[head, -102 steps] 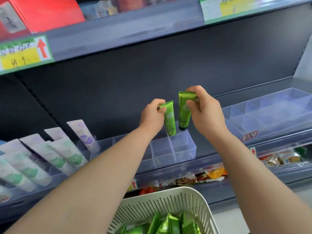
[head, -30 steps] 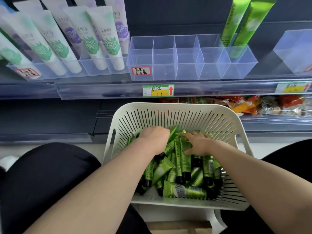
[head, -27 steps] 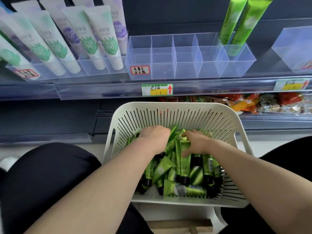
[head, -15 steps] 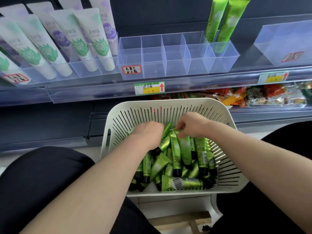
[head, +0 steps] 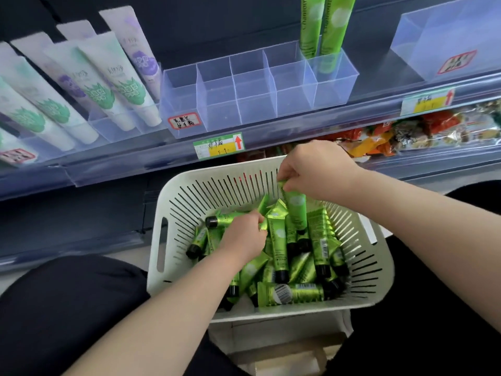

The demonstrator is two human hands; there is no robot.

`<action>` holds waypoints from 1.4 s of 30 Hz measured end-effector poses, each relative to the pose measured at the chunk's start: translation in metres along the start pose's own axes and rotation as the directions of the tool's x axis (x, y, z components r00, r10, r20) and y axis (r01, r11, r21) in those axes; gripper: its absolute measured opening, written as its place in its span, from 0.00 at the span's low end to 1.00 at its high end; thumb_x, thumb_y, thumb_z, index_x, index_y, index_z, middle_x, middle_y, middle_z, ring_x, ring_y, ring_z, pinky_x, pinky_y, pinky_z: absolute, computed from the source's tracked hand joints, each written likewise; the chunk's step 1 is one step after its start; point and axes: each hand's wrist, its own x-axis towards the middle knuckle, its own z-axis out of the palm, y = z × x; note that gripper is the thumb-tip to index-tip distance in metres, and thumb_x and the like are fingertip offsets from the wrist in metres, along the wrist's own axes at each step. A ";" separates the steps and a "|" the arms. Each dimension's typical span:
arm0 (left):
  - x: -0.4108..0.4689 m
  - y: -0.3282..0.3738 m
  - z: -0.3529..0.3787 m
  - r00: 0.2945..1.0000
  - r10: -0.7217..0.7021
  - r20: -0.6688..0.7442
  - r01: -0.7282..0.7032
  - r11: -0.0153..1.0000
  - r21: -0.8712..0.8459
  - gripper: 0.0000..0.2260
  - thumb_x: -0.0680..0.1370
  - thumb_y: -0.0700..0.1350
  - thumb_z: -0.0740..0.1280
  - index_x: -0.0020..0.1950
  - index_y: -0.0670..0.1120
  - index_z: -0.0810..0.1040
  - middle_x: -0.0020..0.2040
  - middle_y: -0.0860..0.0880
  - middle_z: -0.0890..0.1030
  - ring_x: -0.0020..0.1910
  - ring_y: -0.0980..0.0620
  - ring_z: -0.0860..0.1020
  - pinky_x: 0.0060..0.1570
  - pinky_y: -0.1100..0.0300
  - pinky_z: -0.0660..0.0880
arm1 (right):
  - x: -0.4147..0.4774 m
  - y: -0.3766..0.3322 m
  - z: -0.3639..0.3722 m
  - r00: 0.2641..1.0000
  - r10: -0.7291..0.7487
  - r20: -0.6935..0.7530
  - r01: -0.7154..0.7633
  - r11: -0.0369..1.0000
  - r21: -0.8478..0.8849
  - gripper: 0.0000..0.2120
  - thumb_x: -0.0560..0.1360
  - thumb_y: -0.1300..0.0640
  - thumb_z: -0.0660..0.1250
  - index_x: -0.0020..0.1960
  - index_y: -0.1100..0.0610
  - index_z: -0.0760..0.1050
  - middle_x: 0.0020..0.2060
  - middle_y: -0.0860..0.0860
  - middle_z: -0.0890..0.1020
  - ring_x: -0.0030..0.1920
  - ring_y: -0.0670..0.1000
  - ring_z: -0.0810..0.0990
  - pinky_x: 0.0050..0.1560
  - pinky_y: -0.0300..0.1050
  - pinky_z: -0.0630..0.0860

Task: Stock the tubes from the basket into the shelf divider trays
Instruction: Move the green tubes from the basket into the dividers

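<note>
Right hand (head: pixel 317 169) pinches green plastic tube (head: pixel 296 207) by crimp; left hand (head: pixel 244 236) grips another in white slotted basket (head: pixel 217 169); lift clear, caps down, for transparent divider tray (head: pixel 252 104)

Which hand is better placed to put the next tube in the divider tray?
Right. The right hand pinches a green tube, held up at the far rim of the basket below the divider tray; the left hand sits low in the pile.

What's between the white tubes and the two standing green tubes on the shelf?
Head view: only empty clear compartments of the divider tray separate the white tubes from the green tubes.
</note>
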 end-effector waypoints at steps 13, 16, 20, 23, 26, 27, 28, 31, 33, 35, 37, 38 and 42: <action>0.026 0.028 0.040 0.962 -0.268 -0.052 0.269 0.963 0.028 0.27 0.74 0.45 0.72 0.67 0.41 0.63 0.36 0.50 0.76 0.36 0.50 0.78 0.26 0.58 0.69 | -0.004 0.036 0.007 0.998 0.033 0.060 -0.035 0.999 0.021 0.11 0.70 0.53 0.72 0.52 0.43 0.81 0.50 0.46 0.83 0.52 0.52 0.79 0.50 0.44 0.73; 0.022 0.030 0.031 0.973 -0.228 -0.038 0.230 0.971 0.062 0.11 0.75 0.47 0.68 0.52 0.44 0.70 0.41 0.48 0.78 0.40 0.47 0.79 0.36 0.54 0.77 | -0.005 0.036 0.004 0.998 0.033 0.046 -0.035 0.998 0.050 0.11 0.70 0.53 0.73 0.52 0.45 0.82 0.49 0.46 0.83 0.52 0.52 0.79 0.53 0.46 0.75; 0.008 0.026 0.013 0.970 -0.225 -0.092 0.208 0.964 -0.168 0.22 0.76 0.51 0.65 0.66 0.43 0.72 0.57 0.43 0.80 0.50 0.43 0.81 0.46 0.51 0.79 | -0.008 0.027 -0.002 1.000 0.004 -0.029 -0.001 0.997 0.077 0.11 0.69 0.53 0.73 0.52 0.46 0.82 0.48 0.46 0.83 0.52 0.51 0.79 0.50 0.44 0.73; -0.004 0.033 -0.016 0.958 -0.170 -0.229 0.116 0.966 -0.232 0.20 0.79 0.53 0.66 0.68 0.46 0.72 0.59 0.45 0.80 0.43 0.53 0.78 0.38 0.60 0.72 | -0.014 0.017 -0.010 0.993 -0.026 -0.112 0.038 0.994 0.104 0.09 0.70 0.54 0.73 0.50 0.47 0.81 0.46 0.46 0.84 0.50 0.51 0.80 0.48 0.45 0.75; -0.015 0.049 -0.059 0.885 -0.076 -0.459 -0.068 0.955 -0.290 0.13 0.78 0.49 0.69 0.61 0.49 0.74 0.41 0.51 0.79 0.33 0.55 0.73 0.32 0.61 0.69 | -0.024 0.013 -0.025 0.975 -0.024 -0.221 0.052 0.991 0.121 0.08 0.72 0.54 0.70 0.50 0.47 0.82 0.45 0.46 0.84 0.49 0.52 0.80 0.47 0.46 0.75; -0.017 0.054 -0.074 0.860 -0.062 -0.506 -0.124 0.937 -0.327 0.11 0.78 0.48 0.69 0.59 0.51 0.74 0.37 0.52 0.77 0.32 0.55 0.74 0.33 0.61 0.72 | -0.027 0.014 -0.032 0.965 -0.020 -0.260 0.053 0.991 0.121 0.08 0.73 0.55 0.69 0.51 0.48 0.82 0.45 0.47 0.84 0.49 0.53 0.80 0.47 0.47 0.75; -0.018 0.061 -0.090 0.839 -0.051 -0.542 -0.181 0.913 -0.366 0.09 0.77 0.46 0.69 0.56 0.52 0.75 0.36 0.53 0.77 0.34 0.53 0.75 0.37 0.59 0.75 | -0.030 0.015 -0.039 0.954 -0.010 -0.301 0.050 0.991 0.125 0.08 0.74 0.55 0.67 0.51 0.48 0.82 0.45 0.48 0.85 0.49 0.54 0.80 0.47 0.47 0.75; -0.014 0.085 -0.132 0.764 -0.010 -0.645 -0.334 0.849 -0.409 0.09 0.76 0.43 0.67 0.47 0.58 0.72 0.39 0.54 0.78 0.40 0.47 0.80 0.44 0.46 0.80 | -0.038 0.019 -0.066 0.893 0.051 -0.447 0.018 0.989 0.149 0.08 0.75 0.55 0.66 0.51 0.47 0.82 0.47 0.48 0.85 0.50 0.56 0.80 0.46 0.47 0.74; -0.011 0.108 -0.158 0.712 0.015 -0.702 -0.404 0.826 -0.393 0.10 0.74 0.46 0.66 0.44 0.62 0.71 0.39 0.55 0.79 0.41 0.46 0.81 0.44 0.44 0.80 | -0.040 0.024 -0.087 0.840 0.088 -0.536 -0.014 0.990 0.141 0.09 0.76 0.53 0.66 0.52 0.46 0.82 0.48 0.48 0.84 0.51 0.56 0.79 0.45 0.47 0.72; -0.006 0.132 -0.180 0.668 0.069 -0.741 -0.480 0.802 -0.357 0.08 0.72 0.47 0.65 0.44 0.62 0.73 0.37 0.56 0.78 0.41 0.46 0.81 0.45 0.44 0.80 | -0.039 0.029 -0.108 0.794 0.101 -0.600 -0.024 0.991 0.134 0.09 0.76 0.52 0.65 0.53 0.45 0.81 0.50 0.47 0.84 0.52 0.55 0.79 0.45 0.46 0.72; 0.002 0.156 -0.198 0.633 0.121 -0.764 -0.540 0.777 -0.324 0.06 0.72 0.46 0.66 0.45 0.57 0.74 0.37 0.55 0.79 0.42 0.47 0.81 0.44 0.44 0.80 | -0.034 0.035 -0.127 0.740 0.092 -0.666 -0.003 0.991 0.133 0.09 0.76 0.52 0.65 0.53 0.46 0.82 0.50 0.48 0.84 0.52 0.55 0.80 0.46 0.48 0.74; 0.007 0.168 -0.203 0.623 0.141 -0.769 -0.558 0.770 -0.310 0.06 0.73 0.45 0.66 0.45 0.56 0.74 0.38 0.55 0.79 0.42 0.47 0.81 0.44 0.44 0.80 | -0.030 0.037 -0.135 0.708 0.087 -0.701 0.012 0.991 0.135 0.09 0.77 0.52 0.64 0.53 0.46 0.82 0.50 0.48 0.84 0.52 0.56 0.80 0.47 0.49 0.75; 0.033 0.202 -0.209 0.633 0.173 -0.754 -0.574 0.759 -0.308 0.06 0.73 0.42 0.65 0.45 0.54 0.73 0.39 0.54 0.80 0.44 0.47 0.81 0.45 0.44 0.80 | -0.012 0.050 -0.151 0.612 0.076 -0.788 0.027 0.993 0.117 0.10 0.78 0.53 0.62 0.54 0.46 0.81 0.45 0.48 0.83 0.48 0.56 0.79 0.43 0.47 0.72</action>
